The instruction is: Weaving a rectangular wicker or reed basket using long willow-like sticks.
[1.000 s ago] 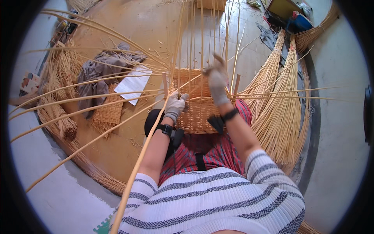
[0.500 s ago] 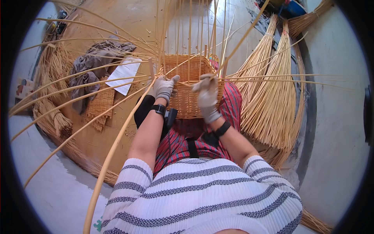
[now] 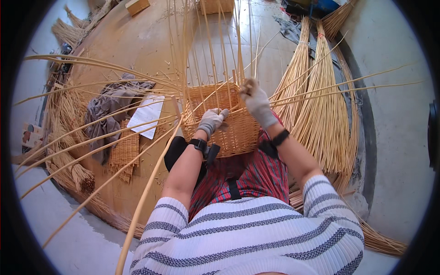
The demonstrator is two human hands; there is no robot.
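A woven wicker basket rests on my lap, its open top tilted away from me. Long pale wicker rods stand up from its far side, and others fan out left and right. My gloved left hand is closed on the near rim of the basket, thumb lying along the top. At the right corner, my gloved right hand is raised with its fingers curled round a rod that runs upward. The palm side and fingertips of the right hand are partly hidden.
Large bundles of rods lie at the right by the wall. To the left are a grey cloth, a white sheet of paper, a flat woven panel and more bundles. A woven box stands far back.
My right hand has moved up and right, off the near rim to the corner. My left hand has shifted right along the rim. The view has shifted, showing more of the far floor.
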